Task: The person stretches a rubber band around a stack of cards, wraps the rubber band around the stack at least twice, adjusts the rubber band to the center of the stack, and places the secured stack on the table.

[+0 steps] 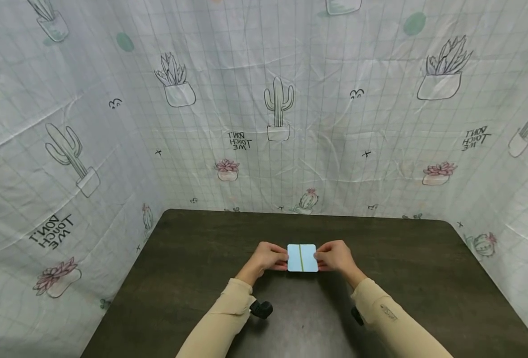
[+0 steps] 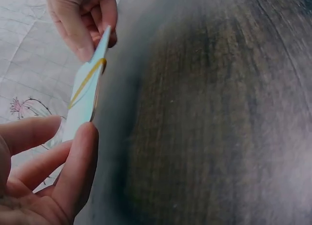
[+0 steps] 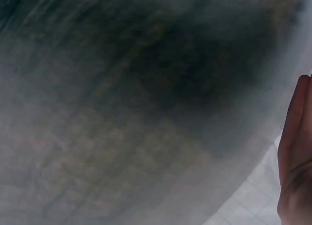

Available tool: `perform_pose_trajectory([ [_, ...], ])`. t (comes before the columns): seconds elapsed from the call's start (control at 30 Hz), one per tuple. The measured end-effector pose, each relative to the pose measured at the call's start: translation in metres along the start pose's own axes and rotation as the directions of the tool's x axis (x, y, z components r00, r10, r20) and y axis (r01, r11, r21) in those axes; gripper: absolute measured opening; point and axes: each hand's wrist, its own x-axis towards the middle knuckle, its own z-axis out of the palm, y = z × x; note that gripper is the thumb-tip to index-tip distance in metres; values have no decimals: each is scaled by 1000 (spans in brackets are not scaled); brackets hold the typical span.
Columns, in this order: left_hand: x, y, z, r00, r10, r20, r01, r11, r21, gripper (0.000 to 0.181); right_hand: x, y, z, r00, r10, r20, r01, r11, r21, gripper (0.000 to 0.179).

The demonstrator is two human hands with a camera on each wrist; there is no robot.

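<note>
A thin, light blue square card [image 1: 309, 259] with rounded corners is held up between both hands in the head view. A yellow band [image 1: 301, 258] runs across its middle from top to bottom. My left hand [image 1: 267, 257] pinches the left edge, and my right hand [image 1: 335, 256] pinches the right edge. Seen nearly edge-on in the left wrist view, the card [image 2: 80, 100] stands tilted, the band [image 2: 88, 82] slanting over its face. Only part of my right hand [image 3: 296, 152] shows at the right border of the right wrist view; the card is out of that frame.
A dark wooden table [image 1: 210, 233] lies beneath the hands. Pale cloth [image 1: 290, 164] printed with cacti and potted plants hangs behind it and on both sides. Each sleeve has a black wrist device [image 1: 262, 309] under it.
</note>
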Motion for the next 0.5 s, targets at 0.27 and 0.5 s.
perform_pose_trajectory([
  [0.27,11,-5,7,997,-77,18,77,997,10,16,11,12,1,999,41,27,-40,998,-46,12],
  [0.5,10,-6,0,992,-119,39,117,992,49,23,7,15,2,996,55,64,-53,998,-35,17],
])
